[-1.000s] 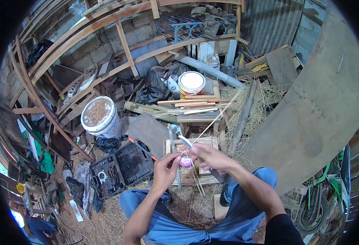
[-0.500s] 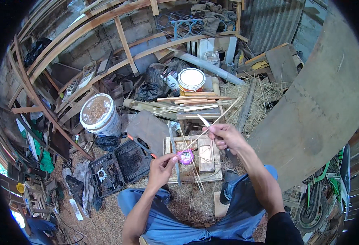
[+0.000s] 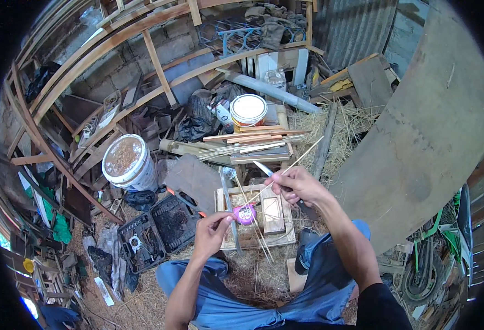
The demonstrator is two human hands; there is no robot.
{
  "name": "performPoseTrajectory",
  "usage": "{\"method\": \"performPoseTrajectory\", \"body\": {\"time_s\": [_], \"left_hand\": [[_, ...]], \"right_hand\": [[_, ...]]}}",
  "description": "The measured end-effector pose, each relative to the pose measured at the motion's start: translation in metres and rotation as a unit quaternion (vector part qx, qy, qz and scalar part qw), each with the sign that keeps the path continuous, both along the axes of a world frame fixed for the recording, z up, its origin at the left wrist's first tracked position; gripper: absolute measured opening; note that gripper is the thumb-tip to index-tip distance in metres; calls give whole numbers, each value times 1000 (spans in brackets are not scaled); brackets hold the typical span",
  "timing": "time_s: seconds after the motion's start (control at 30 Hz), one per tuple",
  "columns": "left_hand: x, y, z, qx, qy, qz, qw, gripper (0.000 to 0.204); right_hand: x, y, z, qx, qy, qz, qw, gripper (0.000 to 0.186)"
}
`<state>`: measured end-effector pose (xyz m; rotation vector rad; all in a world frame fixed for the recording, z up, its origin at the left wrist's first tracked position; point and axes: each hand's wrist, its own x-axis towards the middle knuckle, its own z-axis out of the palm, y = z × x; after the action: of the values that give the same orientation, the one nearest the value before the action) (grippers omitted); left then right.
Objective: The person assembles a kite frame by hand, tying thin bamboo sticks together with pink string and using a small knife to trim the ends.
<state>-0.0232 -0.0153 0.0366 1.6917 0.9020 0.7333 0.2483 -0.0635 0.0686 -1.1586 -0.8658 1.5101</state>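
Fingers [image 3: 225,218] of the left hand [image 3: 209,236] pinched together at the lower end of a thin pale strip [image 3: 307,152]. Right hand [image 3: 300,186] has its fingers curled shut round a knife [image 3: 262,168], blade out past the thumb, tip up-left. Strip slants up to the right between the hands, passes right by the thumb and blade base (can't tell if the edge touches it), free end beyond the right hand.

Below: low wooden table [image 3: 287,238] with a purple round case [image 3: 246,215] near the left fingertips, a wood block [image 3: 273,215] on its right side, a flat metal bar [image 3: 230,209] along its left. More thin strips [image 3: 262,240] lie across it. Open black toolbox [image 3: 169,226] left of that; stacked wood slats [image 3: 264,137] ahead.
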Motion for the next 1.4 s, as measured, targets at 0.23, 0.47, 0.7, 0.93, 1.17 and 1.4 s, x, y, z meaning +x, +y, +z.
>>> {"method": "performPoseTrajectory", "body": {"time_s": [0.23,0.47,0.7,0.93,1.17,1.4], "left_hand": [[-13,13,-11,54,-26,9,998,14],[-14,13,8,191,51,-11,980,11],[-6,10,2,183,89,-1,979,12],[20,-7,3,152,18,21,988,12],[8,-4,4,36,5,-15,999,17],[-7,8,-9,7,-22,-18,1000,17]], "right_hand": [[27,-7,12,-13,-56,-67,996,37],[58,-16,21,-26,-54,-137,989,35],[59,-16,21,26,-18,-195,980,31],[-60,-4,-19,64,-61,30,996,33],[-24,1,-7,76,7,-21,997,30],[29,-2,11,61,15,-155,986,29]]}}
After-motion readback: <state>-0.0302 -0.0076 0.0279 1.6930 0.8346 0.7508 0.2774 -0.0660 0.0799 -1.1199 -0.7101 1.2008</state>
